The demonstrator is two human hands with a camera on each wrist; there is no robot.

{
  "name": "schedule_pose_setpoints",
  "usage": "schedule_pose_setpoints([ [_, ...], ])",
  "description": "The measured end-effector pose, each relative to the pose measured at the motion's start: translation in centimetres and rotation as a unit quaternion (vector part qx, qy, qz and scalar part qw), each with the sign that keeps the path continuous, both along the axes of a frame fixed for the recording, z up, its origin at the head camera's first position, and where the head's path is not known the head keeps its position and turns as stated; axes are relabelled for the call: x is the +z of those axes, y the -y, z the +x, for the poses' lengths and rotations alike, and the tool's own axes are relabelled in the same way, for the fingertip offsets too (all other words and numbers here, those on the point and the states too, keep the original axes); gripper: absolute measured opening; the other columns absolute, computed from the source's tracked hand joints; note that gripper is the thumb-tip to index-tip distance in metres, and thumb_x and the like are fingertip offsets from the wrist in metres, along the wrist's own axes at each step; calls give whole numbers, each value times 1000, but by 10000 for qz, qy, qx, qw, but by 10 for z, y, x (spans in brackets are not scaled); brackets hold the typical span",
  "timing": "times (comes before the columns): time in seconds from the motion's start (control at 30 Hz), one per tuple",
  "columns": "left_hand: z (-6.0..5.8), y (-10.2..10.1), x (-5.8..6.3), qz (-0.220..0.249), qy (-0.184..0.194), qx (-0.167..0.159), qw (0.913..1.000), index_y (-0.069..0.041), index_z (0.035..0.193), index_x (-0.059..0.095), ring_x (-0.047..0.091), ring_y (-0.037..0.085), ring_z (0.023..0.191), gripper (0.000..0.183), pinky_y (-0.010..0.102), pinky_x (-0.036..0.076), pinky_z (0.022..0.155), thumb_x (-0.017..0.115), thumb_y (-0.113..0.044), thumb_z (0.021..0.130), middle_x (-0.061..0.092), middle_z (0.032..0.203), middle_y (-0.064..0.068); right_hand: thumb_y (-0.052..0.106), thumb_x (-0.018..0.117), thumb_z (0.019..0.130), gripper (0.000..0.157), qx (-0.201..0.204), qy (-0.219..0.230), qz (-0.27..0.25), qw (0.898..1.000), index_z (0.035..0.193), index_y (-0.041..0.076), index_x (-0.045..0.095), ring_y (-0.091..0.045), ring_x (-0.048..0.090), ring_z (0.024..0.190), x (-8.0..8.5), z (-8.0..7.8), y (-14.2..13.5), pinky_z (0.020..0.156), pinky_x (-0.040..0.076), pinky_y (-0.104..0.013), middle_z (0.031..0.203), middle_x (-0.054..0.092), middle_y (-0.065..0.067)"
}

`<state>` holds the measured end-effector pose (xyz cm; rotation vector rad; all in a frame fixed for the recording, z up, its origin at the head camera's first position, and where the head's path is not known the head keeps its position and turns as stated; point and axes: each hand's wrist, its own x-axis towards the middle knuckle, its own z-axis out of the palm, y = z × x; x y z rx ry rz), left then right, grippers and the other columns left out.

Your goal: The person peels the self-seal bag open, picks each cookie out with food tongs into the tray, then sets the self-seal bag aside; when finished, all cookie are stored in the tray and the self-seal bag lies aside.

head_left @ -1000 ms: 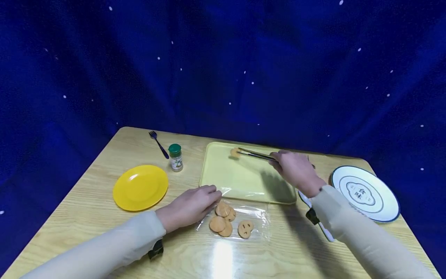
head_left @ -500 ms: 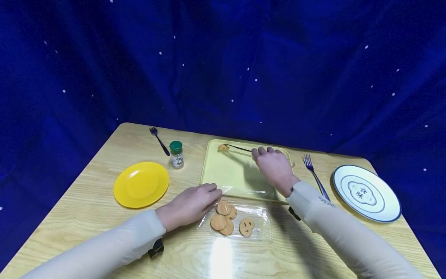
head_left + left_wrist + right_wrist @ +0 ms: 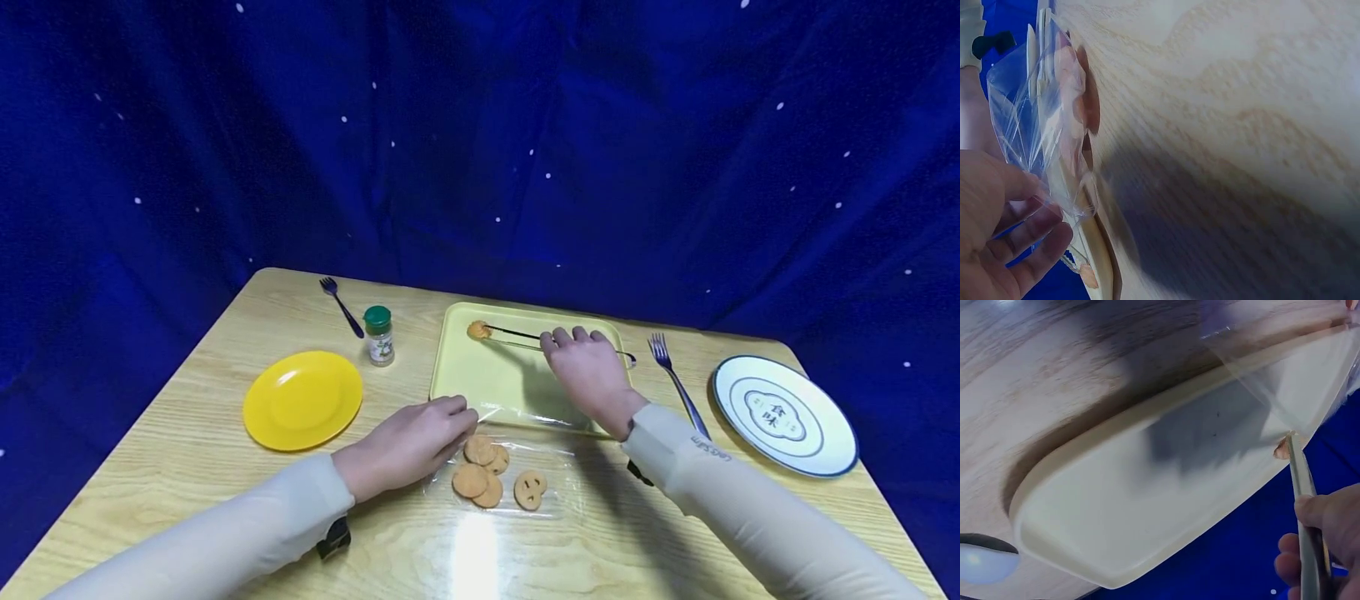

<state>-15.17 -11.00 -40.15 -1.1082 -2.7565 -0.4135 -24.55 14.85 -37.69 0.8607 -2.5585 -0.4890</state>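
My left hand (image 3: 408,442) pinches the end of a clear plastic bag (image 3: 1035,106) in front of the tray. Several round cookies (image 3: 469,481) lie in the bag, one with a face cut into it. My right hand (image 3: 588,371) reaches over a pale yellow tray (image 3: 487,387), holding metal tongs (image 3: 1302,481) that point left. At the tongs' tips, near the tray's back left corner, is a single cookie (image 3: 478,330). Both tong arms show, slightly apart, with their ends right at the cookie. The bag's edge overlaps the tray's front rim.
A yellow plate (image 3: 303,402), a green-capped shaker (image 3: 379,337) and a small dark fork (image 3: 342,308) are on the left. Right of the tray lie another fork (image 3: 678,387) and a white, blue-rimmed plate (image 3: 783,415). A blue curtain (image 3: 480,150) hangs behind the table.
My right hand has moved left over the tray, carrying the cookie in the tongs toward the back left corner, then slightly nearer me. The left hand and the bag have stayed put.
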Motion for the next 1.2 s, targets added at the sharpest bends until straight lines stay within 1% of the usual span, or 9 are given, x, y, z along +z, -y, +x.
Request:
schedule_pose_setpoints([
  [0.33,-2,1,-1,15,9,18,10000,-18,92,55,47,5,71,5,17,45,60,58,-18,96,49,83,-8,27,66,92,18,-269,579,-759,9951,97,10,61,-25,62,74,10,2,-15,59,51,-38,85,63,-6],
  [0.47,-2,1,-2,16,85,39,10000,-18,93,56,47,5,70,4,17,45,59,57,-19,97,50,83,-8,25,62,95,16,-196,1777,-1741,9684,90,10,63,-17,57,67,27,8,-47,59,49,-37,77,63,-3],
  [0.63,-2,0,-1,29,235,21,9997,-17,97,60,48,5,72,3,17,46,61,57,-19,97,53,85,-7,22,59,97,20,-65,3185,-2786,9061,106,7,70,-6,56,58,49,24,-100,60,52,-31,86,71,-5],
  [0.73,-3,0,-1,40,230,41,9997,-18,98,61,49,5,74,3,18,48,63,58,-18,96,54,85,-7,17,56,98,15,169,3858,-3092,8691,101,10,69,-4,51,49,58,35,-131,46,46,-26,75,65,3],
  [0.9,-4,1,-2,55,124,30,9999,-18,97,60,49,4,74,3,17,48,62,57,-19,96,54,85,-8,10,52,99,16,510,5169,-3269,7895,99,12,67,-2,50,48,65,53,-178,39,42,-24,73,60,14],
  [0.97,-4,1,-1,58,123,21,9999,-18,96,60,49,4,73,4,17,47,62,56,-19,97,54,85,-8,5,49,99,19,733,5742,-3268,7471,98,10,67,-9,47,42,61,57,-190,36,40,-21,70,61,7],
  [1.1,-4,0,0,58,159,18,9999,-18,96,60,49,4,73,3,17,47,61,57,-19,97,54,85,-8,-2,45,99,23,1181,6449,-3139,6867,94,7,65,-19,49,39,44,63,-195,35,41,-18,70,62,-13],
  [1.13,-4,0,0,57,159,22,9999,-18,95,60,49,4,72,3,17,47,61,57,-19,97,54,85,-8,-2,44,99,22,1213,6574,-3115,6753,93,6,64,-17,48,38,39,64,-193,35,41,-18,71,61,-18],
  [1.2,-5,-2,-1,61,158,21,9999,-19,94,59,49,4,72,3,17,47,61,58,-18,96,54,84,-8,1,45,100,21,1141,6663,-3118,6677,91,5,63,-18,50,39,31,65,-187,36,41,-18,73,61,-21],
])
